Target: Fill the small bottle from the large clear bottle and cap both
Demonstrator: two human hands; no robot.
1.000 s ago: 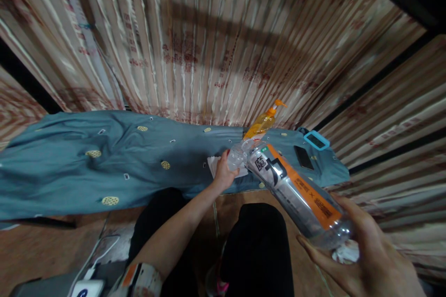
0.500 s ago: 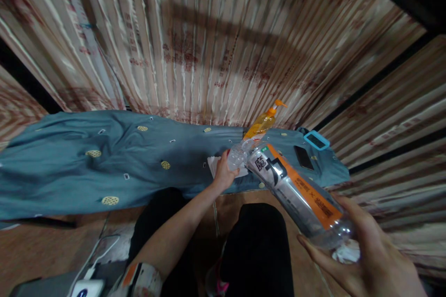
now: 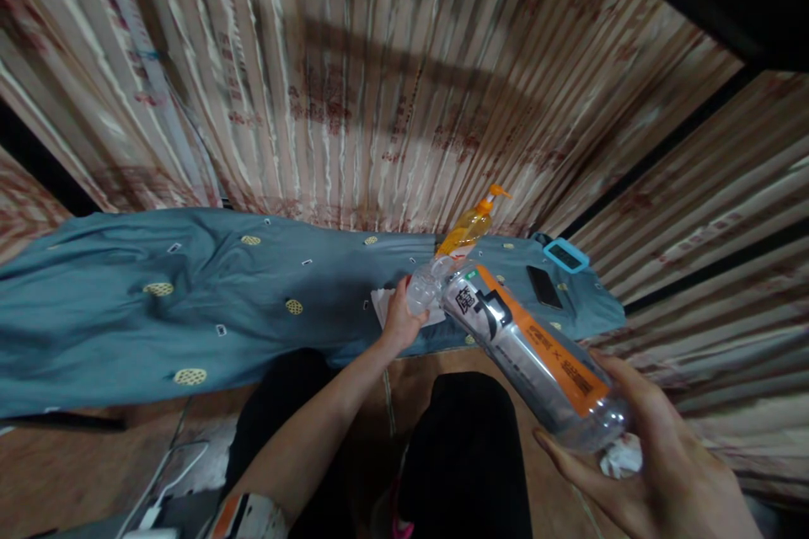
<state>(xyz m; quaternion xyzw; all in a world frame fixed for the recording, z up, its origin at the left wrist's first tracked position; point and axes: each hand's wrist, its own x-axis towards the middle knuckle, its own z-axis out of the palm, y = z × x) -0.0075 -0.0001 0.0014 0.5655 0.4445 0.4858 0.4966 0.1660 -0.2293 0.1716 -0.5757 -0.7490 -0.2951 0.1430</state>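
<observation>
A clear plastic bottle (image 3: 531, 354) with an orange and silver label lies tilted in front of me, its base at the lower right. My right hand (image 3: 657, 446) grips the base, thumb and fingers on either side. At the other end, my left hand (image 3: 404, 320) is closed round a clear plastic bottle top (image 3: 425, 286); whether it is joined to the bottle or only held against it, I cannot tell. Behind the bottle top stands an orange pump bottle (image 3: 468, 227). Under my left hand lies a white sheet (image 3: 381, 303), partly hidden.
A blue patterned cloth (image 3: 221, 286) covers the long low surface. To the right lie a dark phone (image 3: 544, 287) and a light-blue framed device (image 3: 567, 255). Crumpled white tissue (image 3: 622, 456) shows below my right hand. A pleated curtain (image 3: 354, 84) hangs behind; a white cable (image 3: 180, 472) is lower left.
The view has shifted slightly, so everything sits a little further left. Both hands keep the same hold on the bottle and its top.
</observation>
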